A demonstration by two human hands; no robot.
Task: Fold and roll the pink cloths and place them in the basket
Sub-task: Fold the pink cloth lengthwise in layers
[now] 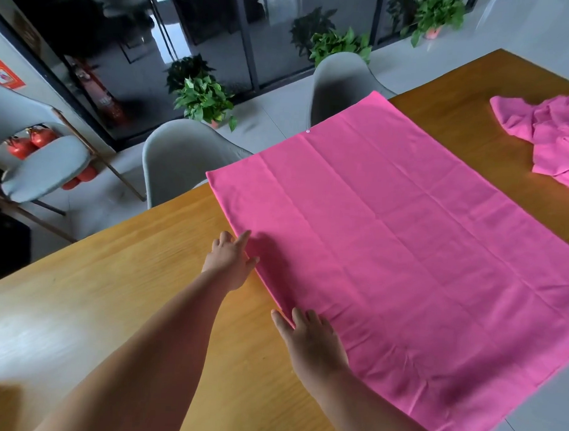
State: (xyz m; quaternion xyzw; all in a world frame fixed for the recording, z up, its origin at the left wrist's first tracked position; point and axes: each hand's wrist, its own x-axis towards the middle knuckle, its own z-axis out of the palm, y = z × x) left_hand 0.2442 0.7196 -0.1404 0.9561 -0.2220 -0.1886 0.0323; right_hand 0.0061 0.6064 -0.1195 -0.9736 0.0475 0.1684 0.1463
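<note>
So there's one big pink cloth (399, 253) spread out pretty much flat on the wooden table (126, 299), showing just a few faint crease lines. Its far edge pokes a bit past the far side of the table, and the near right corner seems to hang off the near side. Both hands are at the cloth's left edge. The left hand (230, 260) sits mostly on bare wood, fingers stretched out and loose, with the index fingertip and thumb just touching the hem. It's not pinching or gripping anything as far as I can see. The right hand (313, 342) is closer to the camera, lying palm-down with straight fingers partly on the cloth and partly on the table. It's also open and simply resting on the fabric. There's a tiny white spot (308, 130) on the far hem, but I can't tell what it is. A second pink cloth (550, 142) sits crumpled in a heap on the far right end of the table, well apart from the spread one. Behind the table are two grey shell chairs (184, 159) (344, 84) pushed up close, and another grey chair (40, 169) is off to the left. On the floor by the dark glass wall are some potted plants (205, 99), and at the far left are red fire extinguishers (28, 142).
</note>
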